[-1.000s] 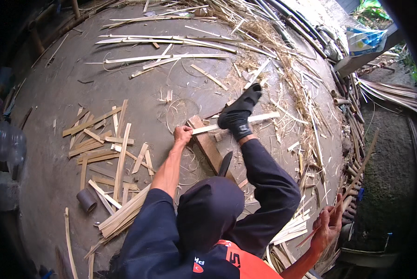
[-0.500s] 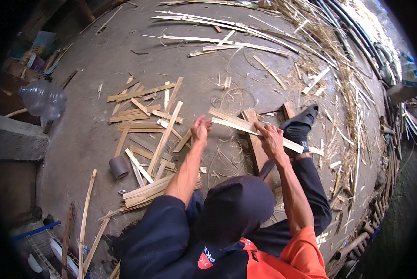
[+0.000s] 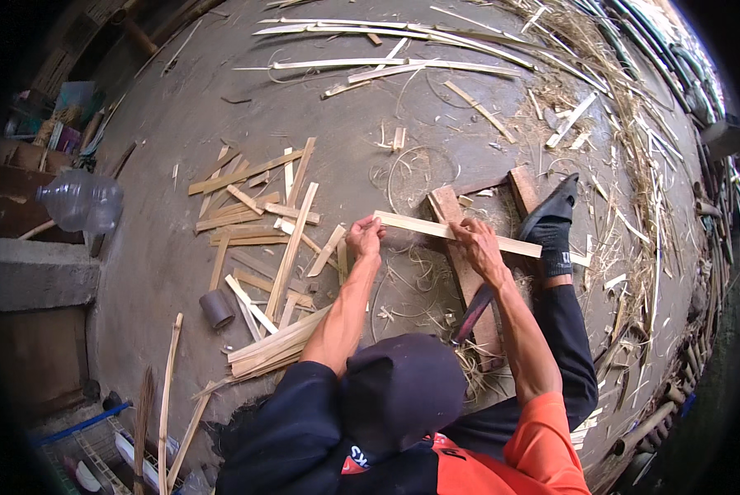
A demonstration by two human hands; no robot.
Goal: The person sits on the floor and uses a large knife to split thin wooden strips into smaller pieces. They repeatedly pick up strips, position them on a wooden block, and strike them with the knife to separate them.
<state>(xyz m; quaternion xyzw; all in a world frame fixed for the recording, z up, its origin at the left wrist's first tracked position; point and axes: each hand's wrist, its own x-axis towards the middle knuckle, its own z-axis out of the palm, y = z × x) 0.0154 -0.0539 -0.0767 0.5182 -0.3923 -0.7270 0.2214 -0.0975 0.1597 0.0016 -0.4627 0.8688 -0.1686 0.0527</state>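
Across the wooden block (image 3: 465,272) on the concrete floor (image 3: 180,157) lies a pale bamboo strip (image 3: 456,234), the left hand (image 3: 365,238) pinching its left end and the right hand (image 3: 477,245) closed over its middle, just above the block. Left of the block, loose bamboo slats (image 3: 258,219) lie scattered, beyond them a small grey cylinder (image 3: 216,309) whose contents cannot be seen. Farther left lies a clear plastic bottle (image 3: 81,200), seemingly empty.

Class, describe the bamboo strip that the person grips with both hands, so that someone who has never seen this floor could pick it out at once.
Start at the wooden block on the grey concrete floor, ahead of the seated person. The bamboo strip lies across its far end, left hand and right hand on it. Unlike the loose offcuts to its left, it alone is held.
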